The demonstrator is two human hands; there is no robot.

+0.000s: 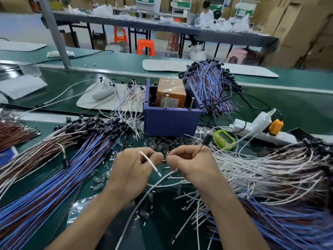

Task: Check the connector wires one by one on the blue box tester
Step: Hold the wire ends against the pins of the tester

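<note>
Left hand (pixel 138 170): lower centre of frame, fingers curled, pinching a short white wire (pixel 150 163) with its bare tip pointing down and right.
Right hand (pixel 189 165): just beside the left, knuckles almost meeting, fingertips closed on a thin brown lead (pixel 200 149) that rises to a black connector (pixel 207 139).
Handling: by the look of it feather-light, limp and thin, apt to slide or kink. Best pinched close behind the connector or the stripped end, to keep the tip steerable.
Step in hand: probably readying one lead for the tester, not yet at the box.
Blue box tester (pixel 171 121): centre of frame, well beyond the hands. Open-topped plastic bin with an orange block (pixel 170 95) inside and two upright metal pins (pixel 192 103) at its near wall.
Blue-and-brown bundles (pixel 72 168): fanned across lower left, glossy insulation, black plugs at the far ends.
White wire pile (pixel 261 168): sprawled over right of frame, loose and tangled.
Green timer (pixel 224 139): right of centre, rounded casing, pink buttons.
Power strip (pixel 252 126): right of the box, white, with an orange plug (pixel 275 127) seated in it.
Green mat (pixel 54 186): matte, littered with small clear and metal bits.
</note>
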